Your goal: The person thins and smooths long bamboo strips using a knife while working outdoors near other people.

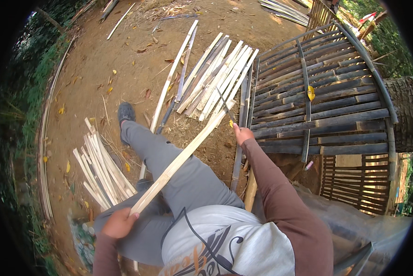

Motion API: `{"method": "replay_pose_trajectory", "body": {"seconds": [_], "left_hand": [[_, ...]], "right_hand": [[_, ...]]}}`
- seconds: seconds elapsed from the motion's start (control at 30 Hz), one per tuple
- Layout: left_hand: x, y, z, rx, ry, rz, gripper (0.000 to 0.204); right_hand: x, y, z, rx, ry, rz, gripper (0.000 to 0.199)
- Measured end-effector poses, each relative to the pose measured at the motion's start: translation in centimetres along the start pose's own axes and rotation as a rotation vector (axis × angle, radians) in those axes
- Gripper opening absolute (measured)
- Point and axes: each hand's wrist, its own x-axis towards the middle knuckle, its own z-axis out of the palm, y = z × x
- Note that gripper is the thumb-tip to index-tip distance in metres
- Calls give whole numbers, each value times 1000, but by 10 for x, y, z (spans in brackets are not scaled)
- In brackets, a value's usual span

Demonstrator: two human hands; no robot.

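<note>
A long pale split bamboo strip (184, 157) slants across my lap, from the lower left up toward the piles ahead. My left hand (119, 222) is closed round its near end, beside my thigh. In my right hand (242, 135), fingers wrapped round the handle, is a knife with a thin dark blade (225, 105). The blade points up and left, close over the strip's far end; whether the two touch I cannot tell. Just beyond that end lies a pile of split bamboo strips (214, 73), mostly pale with some dark skins.
Another heap of pale strips (100, 168) lies left of my legs. At the right stands a dark bamboo slat platform (326, 101) with a yellow leaf on it. Clear plastic bottles (83, 237) lie at lower left. Brown earth (84, 73) with scattered leaves surrounds me.
</note>
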Motion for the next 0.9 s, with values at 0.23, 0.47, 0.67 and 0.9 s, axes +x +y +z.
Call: {"method": "replay_pose_trajectory", "body": {"seconds": [0.23, 0.47, 0.67, 0.9], "left_hand": [[6, -17, 13, -82, -8, 15, 34], [5, -11, 8, 52, 104, 200, 30], [-2, -12, 15, -46, 13, 14, 33], [-10, 2, 3, 40, 76, 39, 32]], "right_hand": [[-111, -63, 2, -228, -325, -356, 76], [-6, 23, -2, -33, 43, 50, 77], [-95, -55, -17, -264, -230, -270, 66], [9, 50, -14, -113, 19, 315, 85]]}}
